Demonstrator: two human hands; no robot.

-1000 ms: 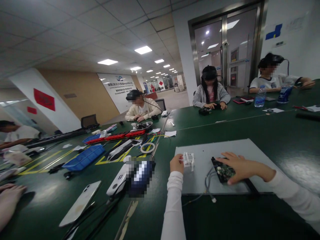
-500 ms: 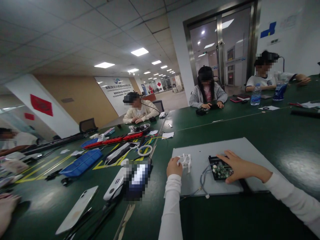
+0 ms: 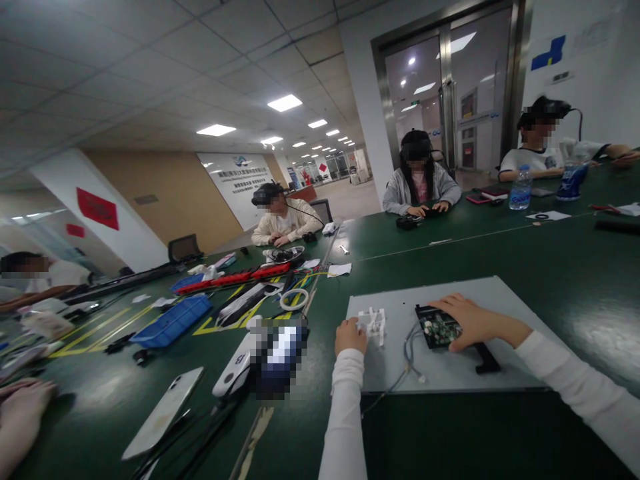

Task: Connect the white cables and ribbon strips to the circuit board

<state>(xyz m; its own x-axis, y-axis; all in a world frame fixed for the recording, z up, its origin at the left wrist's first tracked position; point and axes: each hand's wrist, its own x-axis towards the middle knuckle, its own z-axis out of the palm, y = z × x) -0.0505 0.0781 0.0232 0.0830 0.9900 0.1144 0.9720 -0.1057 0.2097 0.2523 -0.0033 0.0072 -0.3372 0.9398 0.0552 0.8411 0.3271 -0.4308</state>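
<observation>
A light grey panel (image 3: 380, 377) lies on the green table in front of me. My left hand (image 3: 351, 337) has its fingers curled at the left edge of a white plastic frame (image 3: 375, 325) resting on the panel. My right hand (image 3: 473, 323) spans a black housing with a green circuit board (image 3: 440, 328), thumb on the near side and fingers on the far side, partly covering it. A black bar (image 3: 487, 360) sticks out from beneath that hand. Between the two hands, a thin grey cable (image 3: 411, 350) trails over the panel to its near edge.
Left of the panel are a white device (image 3: 235, 363), a phone (image 3: 164, 412), a blue tray (image 3: 173, 321), a white ring (image 3: 294, 299) and red strips (image 3: 235, 277). A bottle (image 3: 521, 188) stands far right. Several people sit around the table; another person's hand (image 3: 25, 407) is at left.
My right hand has shifted the black housing slightly left and away from me, with the black bar moving too. The cable has shifted a little. My left hand stays beside the white frame.
</observation>
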